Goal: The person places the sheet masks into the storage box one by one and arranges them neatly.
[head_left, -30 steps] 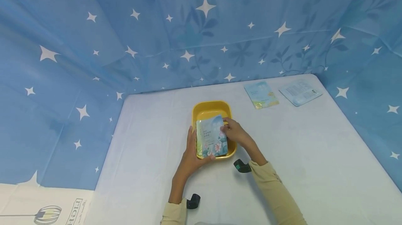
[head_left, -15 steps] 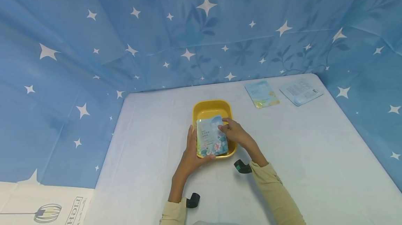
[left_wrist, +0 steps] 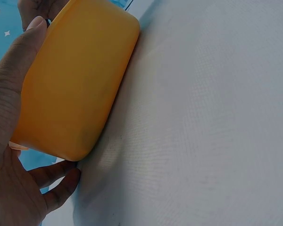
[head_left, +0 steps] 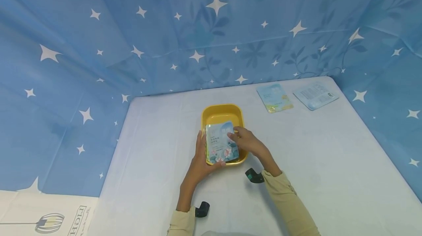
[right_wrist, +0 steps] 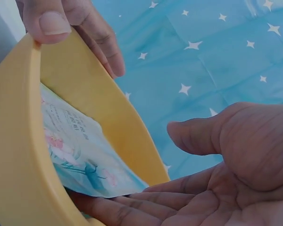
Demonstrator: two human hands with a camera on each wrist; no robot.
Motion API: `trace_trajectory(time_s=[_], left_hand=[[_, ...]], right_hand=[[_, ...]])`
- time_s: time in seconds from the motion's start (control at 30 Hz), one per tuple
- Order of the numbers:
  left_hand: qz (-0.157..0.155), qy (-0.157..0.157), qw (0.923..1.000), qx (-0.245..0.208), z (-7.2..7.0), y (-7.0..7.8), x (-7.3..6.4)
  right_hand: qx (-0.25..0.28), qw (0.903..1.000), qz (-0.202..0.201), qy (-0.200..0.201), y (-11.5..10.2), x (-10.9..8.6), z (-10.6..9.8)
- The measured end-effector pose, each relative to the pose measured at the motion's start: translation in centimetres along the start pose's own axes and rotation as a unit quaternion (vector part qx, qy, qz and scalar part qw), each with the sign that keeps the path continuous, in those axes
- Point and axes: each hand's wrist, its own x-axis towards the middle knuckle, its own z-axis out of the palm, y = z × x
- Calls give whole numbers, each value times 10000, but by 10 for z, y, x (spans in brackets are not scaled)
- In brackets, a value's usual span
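**Flowery packet sitting in the yellow tub**

So the packet (head_left: 222, 144) is looking like a flat foil sachet, pale blue-green up top with pink flowers and dark leaves printed toward the bottom, plus some small text I can't read. It's lying inside the yellow plastic tub (head_left: 221, 111), covering the near half and leaning against the tub's wall, as the right wrist view is showing it (right_wrist: 80, 155).

The left hand (head_left: 201, 161) is gripping the tub's near left corner, thumb curled over the rim and fingers wrapping along the outer wall (left_wrist: 4, 117). The right hand (head_left: 245, 142) is resting its straight, relaxed fingers flat on the packet's right edge, not pinching anything; in the wrist view the fingers (right_wrist: 146, 207) are lying partly under the sachet's lower edge.

The tub is sitting mid-table on the white table cover (head_left: 329, 162). Two more sachets are lying well apart at the far right: one blue-and-yellow (head_left: 274, 98), one pale with printing on it (head_left: 315, 95). Blue star-print cloth (head_left: 211, 27) is hanging all around behind. Nothing is sitting between the hands and the tub; the right hand itself is hiding the packet's right edge.
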Motion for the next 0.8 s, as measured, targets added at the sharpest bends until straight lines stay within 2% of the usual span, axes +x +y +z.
trace_trajectory(time_s=[0.37,0.53,0.8], left_hand=[[56,33,10000,-66,2,0,-1],[16,11,10000,-72,0,0,-1],[-25,35,9999,-93,1,0,-1]], right_hand=[[-766,9970,-35,-138,-9,-11,1],[-909,9955,-209,-185,-12,-13,2],[-951,9951,-98,-232,-12,-12,6]])
